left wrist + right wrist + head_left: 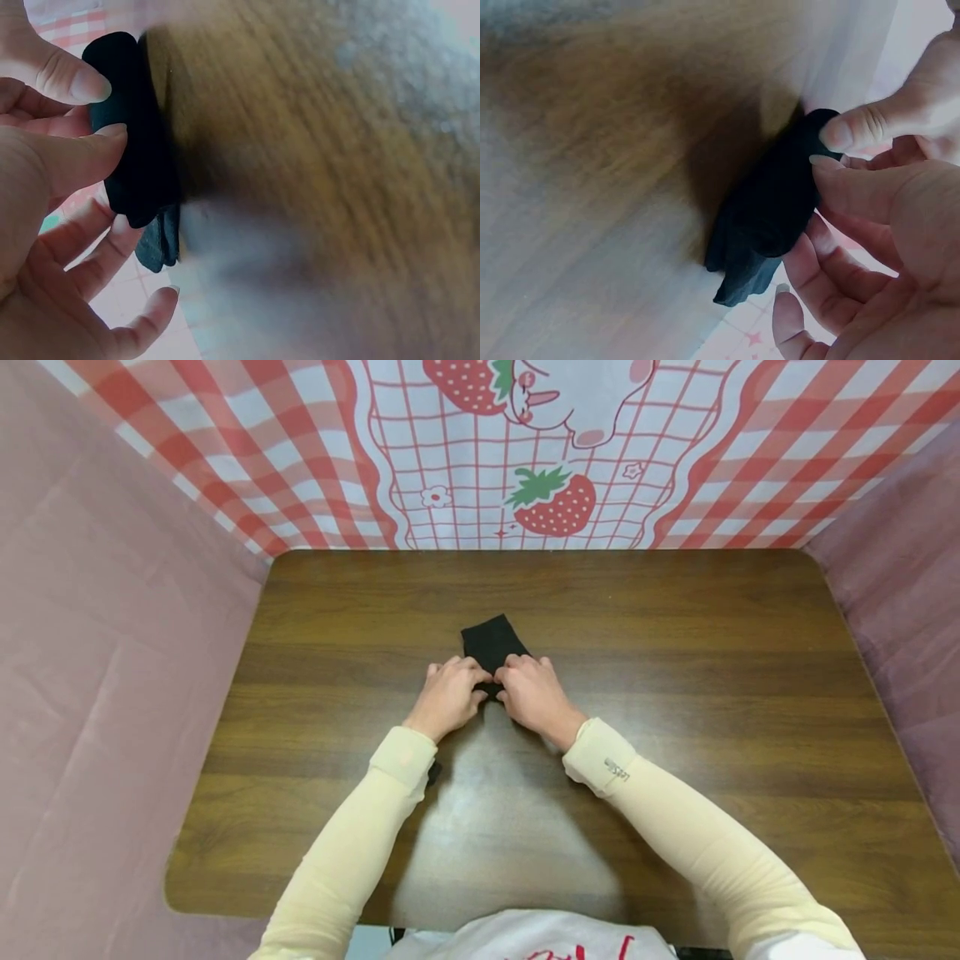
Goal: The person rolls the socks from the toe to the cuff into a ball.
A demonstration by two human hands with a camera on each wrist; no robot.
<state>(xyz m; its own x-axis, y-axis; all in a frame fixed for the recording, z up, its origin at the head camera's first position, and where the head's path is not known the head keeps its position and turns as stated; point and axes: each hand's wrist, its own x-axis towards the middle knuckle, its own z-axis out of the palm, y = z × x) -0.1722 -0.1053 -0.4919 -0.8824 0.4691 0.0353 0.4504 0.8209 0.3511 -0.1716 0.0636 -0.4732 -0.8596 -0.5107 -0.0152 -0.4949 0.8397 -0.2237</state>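
A piece of black cloth (491,639) lies near the middle of the table, its far end flat and its near end between both hands. In the left wrist view the cloth (135,142) is rolled into a thick tube, with layered ends hanging out below. My left hand (450,693) pinches the roll with thumb and fingers. On the other side, my right hand (534,695) pinches it too, the two thumbs close together. The right wrist view shows the cloth (772,199) gripped along the roll, loose layers sticking out at its lower end.
The brown wood-grain table (712,693) extends around both hands. Behind it hangs a red checked curtain (300,443) with strawberry prints. Pink cloth walls (112,652) stand on both sides. A small black object (433,772) shows beside the left cuff.
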